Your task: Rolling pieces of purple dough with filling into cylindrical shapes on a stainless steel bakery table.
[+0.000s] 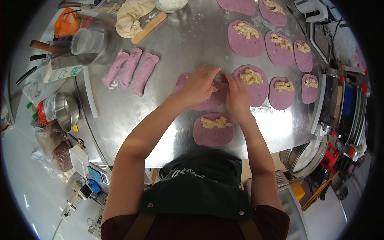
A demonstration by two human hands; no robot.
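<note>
A flat purple dough piece [208, 105] lies on the steel table, partly covered by my hands, with a little pale filling showing between them. My left hand [200, 85] lies over its left and far side, fingers together and curled on the dough. At its right edge my right hand [238, 96] is bent inward, fingers closed against the dough; the fingertips of both hands nearly meet at the far edge. Just nearer to me lies another purple dough piece [213, 136] topped with pale filling [216, 122]. Right beside my right hand is a third filled dough piece [256, 94].
More flat purple dough pieces [245, 48] with filling spread across the right side. Several rolled purple dough logs [134, 72] lie at the left, below a wooden rolling pin [149, 28] and a cloth [132, 16]. A plastic tub [89, 40] and carton [63, 69] line the left edge.
</note>
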